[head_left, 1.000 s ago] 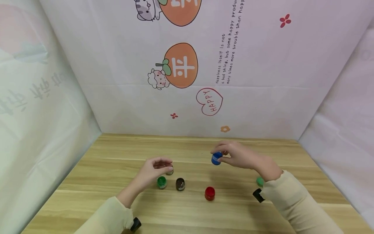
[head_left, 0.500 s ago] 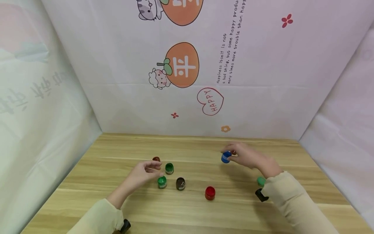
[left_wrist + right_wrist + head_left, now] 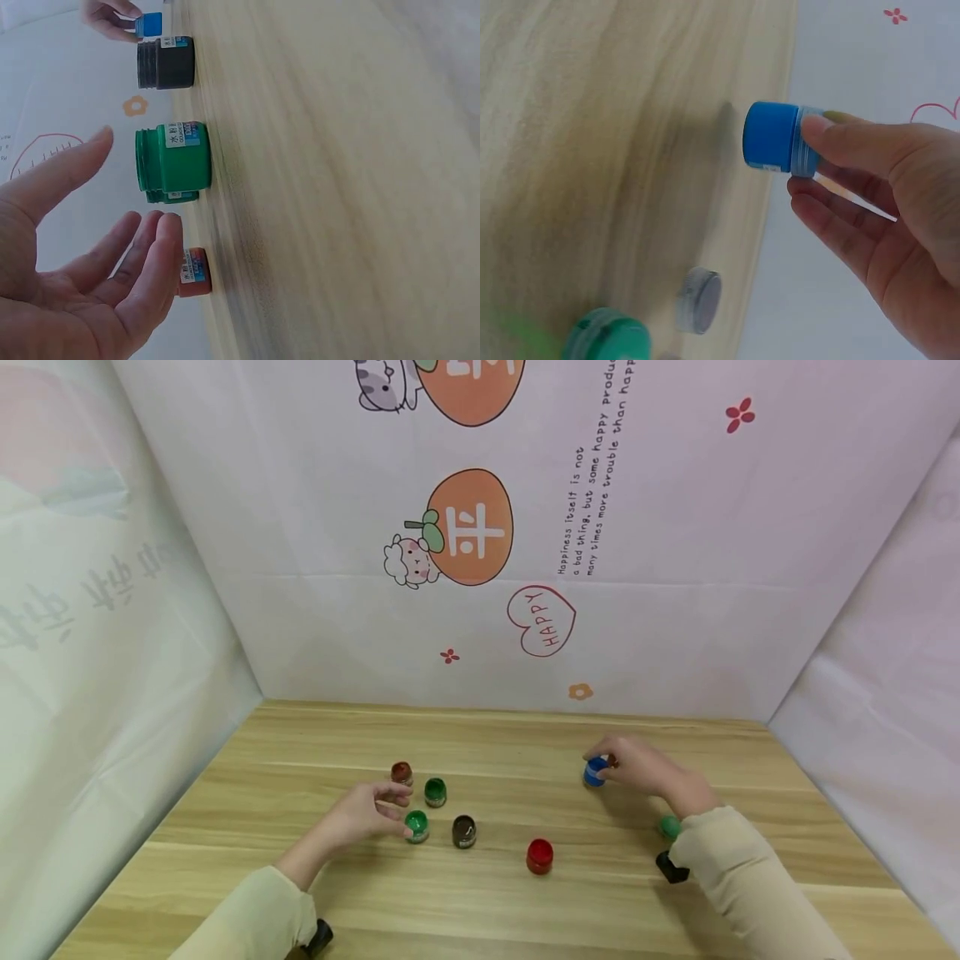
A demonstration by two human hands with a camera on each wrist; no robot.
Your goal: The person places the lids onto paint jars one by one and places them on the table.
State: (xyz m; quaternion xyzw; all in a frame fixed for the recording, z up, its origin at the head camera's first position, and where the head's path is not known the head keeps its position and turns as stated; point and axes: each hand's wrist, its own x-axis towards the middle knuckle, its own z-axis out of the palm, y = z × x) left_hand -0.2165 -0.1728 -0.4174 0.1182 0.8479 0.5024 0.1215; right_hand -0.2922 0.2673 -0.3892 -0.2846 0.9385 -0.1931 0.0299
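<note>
My right hand pinches a small blue paint jar at its threaded neck, between thumb and fingers. In the right wrist view the blue jar stands over the wood; whether it touches the table I cannot tell. With thumb and fingers apart, my left hand holds nothing, close to an uncapped bright green paint jar. Around that hand stand a dark green jar, a reddish-brown jar and a blackish-brown jar. Left wrist view: the green jar lies beyond my fingertips.
An open red paint jar stands near the table's middle. By my right sleeve sits a pale green round thing. In the right wrist view, a grey-topped round piece lies near a green-topped one. A printed white cloth hangs behind the table.
My right hand has carried the blue jar rightward and slightly lower. My left hand has drawn back left from the dark green jar, bringing it and the reddish-brown jar into view.
</note>
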